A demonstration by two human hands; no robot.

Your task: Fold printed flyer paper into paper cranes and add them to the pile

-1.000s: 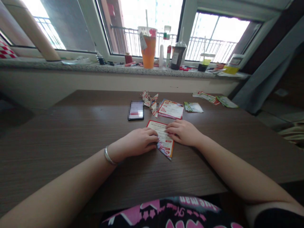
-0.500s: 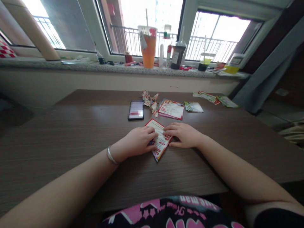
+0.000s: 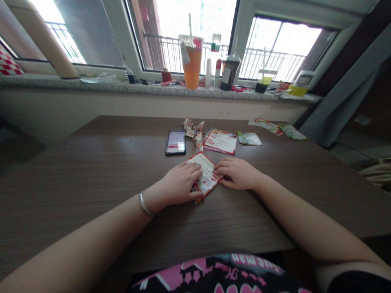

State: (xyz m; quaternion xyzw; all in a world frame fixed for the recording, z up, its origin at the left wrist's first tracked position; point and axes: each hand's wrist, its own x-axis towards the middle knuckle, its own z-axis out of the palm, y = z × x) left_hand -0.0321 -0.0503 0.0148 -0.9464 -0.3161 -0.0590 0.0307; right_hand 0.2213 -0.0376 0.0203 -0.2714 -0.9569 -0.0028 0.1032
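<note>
Red-bordered printed card (image 3: 207, 173): mid-frame, cornerwise on the counter (image 3: 100, 162)
Left hand (image 3: 181, 182): pressing down, grip spread apart
Right hand (image 3: 236, 173): at its right corner, can't tell the grip

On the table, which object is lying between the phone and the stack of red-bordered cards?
In the head view, some folded or crumpled striped paper lies between the phone and the stack of red-bordered cards.

The left hand (image 3: 180, 183) covers the left edge of the printed paper (image 3: 207, 173), and the right hand (image 3: 237, 173) hides part of its right corner; the small lettering defeats my eyes. Blocky blur masks the phone's (image 3: 175, 143) screen. Below, the black shirt (image 3: 241, 276) is cut off.
</note>
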